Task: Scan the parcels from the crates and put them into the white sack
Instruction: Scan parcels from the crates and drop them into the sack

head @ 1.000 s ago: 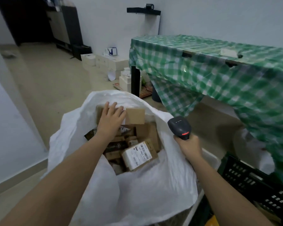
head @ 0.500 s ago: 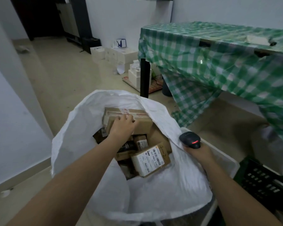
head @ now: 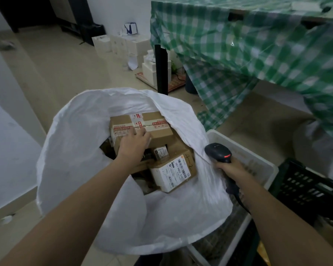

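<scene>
Left hand (head: 134, 145) flat on taped box (head: 142, 129), seating it in the sack (head: 81, 150); right hand (head: 232, 169) at 3 o'clock, fingers wrapped round scanner (head: 218, 152), kept ready

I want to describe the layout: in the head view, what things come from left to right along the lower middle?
White sack → left hand on the taped box → labelled parcel → scanner in the right hand → white crate → black crate.

Beige tiled floor (head: 52, 73) running back to white wall (head: 112, 14); green checked tablecloth (head: 258, 54) draping over surface at right; white boxes (head: 121, 45) sitting stacked along wall; dark cabinet (head: 73, 14) standing beyond.
</scene>
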Action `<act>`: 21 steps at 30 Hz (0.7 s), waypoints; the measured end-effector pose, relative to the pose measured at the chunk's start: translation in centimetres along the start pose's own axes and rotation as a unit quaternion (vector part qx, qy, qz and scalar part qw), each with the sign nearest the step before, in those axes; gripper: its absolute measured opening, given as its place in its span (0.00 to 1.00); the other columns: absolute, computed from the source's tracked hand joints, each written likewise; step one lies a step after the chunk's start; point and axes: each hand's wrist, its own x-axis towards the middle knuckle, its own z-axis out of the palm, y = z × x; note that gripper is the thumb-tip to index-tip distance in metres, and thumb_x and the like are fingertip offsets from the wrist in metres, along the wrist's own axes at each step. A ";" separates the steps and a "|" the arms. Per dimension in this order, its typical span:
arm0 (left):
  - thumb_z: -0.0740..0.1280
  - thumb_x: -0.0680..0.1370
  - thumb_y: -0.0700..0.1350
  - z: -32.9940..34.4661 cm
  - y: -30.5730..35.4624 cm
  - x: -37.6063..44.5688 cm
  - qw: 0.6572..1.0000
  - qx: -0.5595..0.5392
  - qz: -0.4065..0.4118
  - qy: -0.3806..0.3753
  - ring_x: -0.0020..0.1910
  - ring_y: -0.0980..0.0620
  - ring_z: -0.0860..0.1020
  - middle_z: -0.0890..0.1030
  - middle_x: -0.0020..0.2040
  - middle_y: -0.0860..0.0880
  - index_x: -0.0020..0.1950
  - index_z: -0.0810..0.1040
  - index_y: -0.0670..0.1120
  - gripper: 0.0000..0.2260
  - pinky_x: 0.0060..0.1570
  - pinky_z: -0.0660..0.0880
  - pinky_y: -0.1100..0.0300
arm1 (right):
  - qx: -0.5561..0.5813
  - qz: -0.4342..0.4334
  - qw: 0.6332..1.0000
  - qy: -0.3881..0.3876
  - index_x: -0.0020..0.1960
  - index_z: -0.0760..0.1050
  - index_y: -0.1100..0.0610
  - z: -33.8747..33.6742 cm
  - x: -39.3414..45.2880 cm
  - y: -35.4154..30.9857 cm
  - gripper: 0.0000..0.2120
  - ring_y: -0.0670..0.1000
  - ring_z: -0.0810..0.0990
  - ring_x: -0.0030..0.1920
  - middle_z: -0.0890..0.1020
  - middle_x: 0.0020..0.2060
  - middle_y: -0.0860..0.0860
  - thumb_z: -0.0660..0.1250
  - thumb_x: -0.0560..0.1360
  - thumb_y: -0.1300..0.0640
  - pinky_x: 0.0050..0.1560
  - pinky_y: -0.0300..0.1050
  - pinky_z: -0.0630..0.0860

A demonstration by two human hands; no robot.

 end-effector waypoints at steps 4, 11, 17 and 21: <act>0.71 0.74 0.40 0.2 0.1 0.1 1.000 -0.001 -0.008 0.005 0.72 0.42 0.62 0.61 0.75 0.49 0.72 0.61 0.47 0.30 0.56 0.74 0.52 | 0.030 -0.003 0.998 -0.046 0.47 0.79 0.56 0.2 -0.1 -0.1 0.06 0.54 0.80 0.40 0.82 0.41 0.57 0.72 0.72 0.62 0.41 0.44 0.76; 0.72 0.73 0.41 0.6 0.4 0.2 0.999 -0.014 -0.023 0.018 0.70 0.44 0.64 0.63 0.74 0.50 0.71 0.62 0.48 0.30 0.53 0.75 0.55 | 0.068 0.052 0.984 -0.155 0.49 0.78 0.61 -0.8 -0.5 0.5 0.07 0.54 0.78 0.39 0.79 0.37 0.57 0.71 0.73 0.61 0.48 0.50 0.76; 0.71 0.74 0.41 0.8 0.1 0.1 0.999 -0.051 -0.007 0.004 0.72 0.42 0.61 0.60 0.75 0.50 0.71 0.62 0.48 0.29 0.55 0.75 0.52 | 0.074 -0.019 0.982 -0.175 0.57 0.77 0.59 -1.3 -3.1 -0.5 0.15 0.58 0.80 0.50 0.81 0.47 0.58 0.74 0.72 0.58 0.59 0.56 0.77; 0.56 0.83 0.46 0.2 0.1 -0.5 0.987 -0.153 -0.002 -0.045 0.77 0.38 0.49 0.54 0.79 0.47 0.76 0.59 0.47 0.21 0.73 0.58 0.42 | 0.030 -0.044 0.982 -0.184 0.59 0.77 0.50 -1.5 -5.1 -1.4 0.21 0.56 0.82 0.54 0.84 0.52 0.54 0.76 0.68 0.50 0.62 0.55 0.76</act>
